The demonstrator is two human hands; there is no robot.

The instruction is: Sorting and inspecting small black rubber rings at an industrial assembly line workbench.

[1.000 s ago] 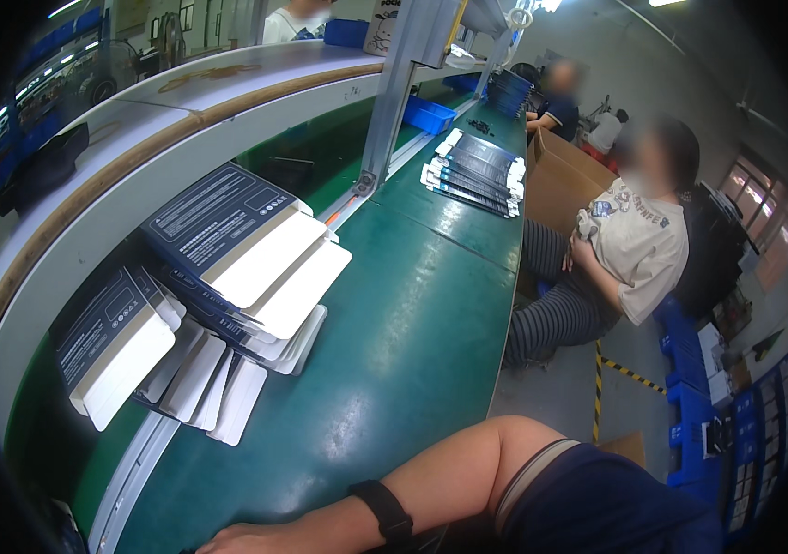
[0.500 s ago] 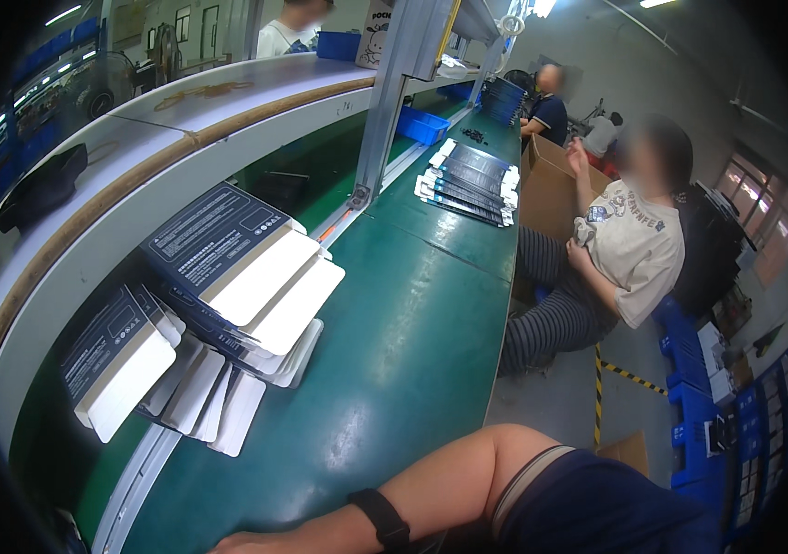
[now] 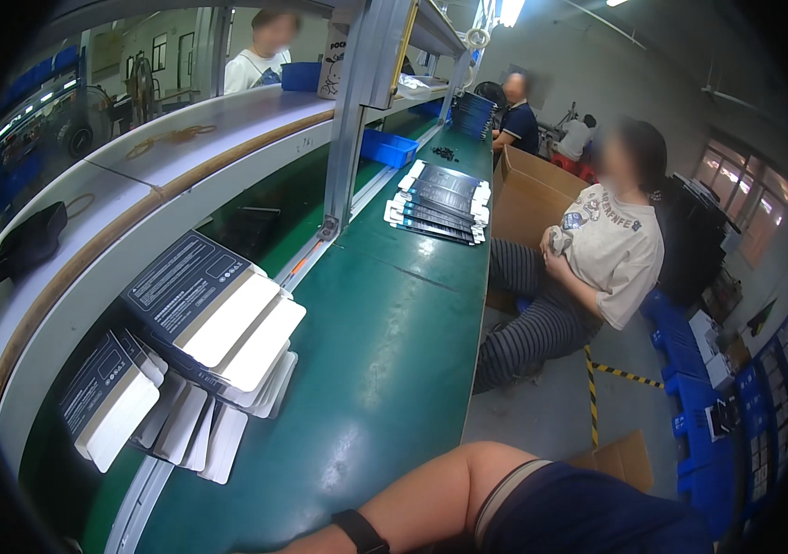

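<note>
My right arm (image 3: 431,499) comes in from the lower right in a dark blue sleeve, with a black band (image 3: 360,532) near the wrist. It reaches left over the near end of the green bench (image 3: 366,369); the hand itself lies past the lower edge, so its fingers are hidden. My left hand is out of view. Nearest to the arm, at the left, lie a stack of dark printed folding cartons (image 3: 193,286) with white flaps and a smaller batch of similar cartons (image 3: 103,388), overlapping one another.
Further along the bench lie more flat dark cartons (image 3: 440,198) and a blue bin (image 3: 387,148). A metal post (image 3: 352,120) and a curved white shelf (image 3: 228,120) border its left side. A seated co-worker (image 3: 611,240) is at the right, beside a large cardboard box (image 3: 533,194).
The view has turned slightly, so the bench and cartons sit further left. My right hand has slipped below the lower edge. The seated co-worker's raised hand has come down to the lap.
</note>
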